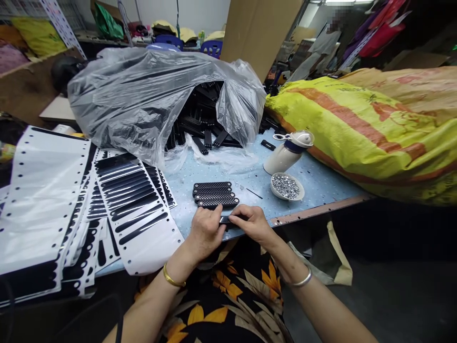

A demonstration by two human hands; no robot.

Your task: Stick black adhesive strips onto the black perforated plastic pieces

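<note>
The left hand (206, 229) and right hand (254, 224) both pinch the black piece (224, 219) near the bench's (321, 183) front edge. It's best to hold it steady and press softly.

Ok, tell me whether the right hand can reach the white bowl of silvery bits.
Probably yes: the bowl sits near the right hand, nothing between, though that hand holds a black piece.

Glare streaks the grey plastic bag (124, 90); the floor (378, 300) lies dim.

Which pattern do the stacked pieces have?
The stacked pieces show pale crisscross mesh on black; head view.
</note>
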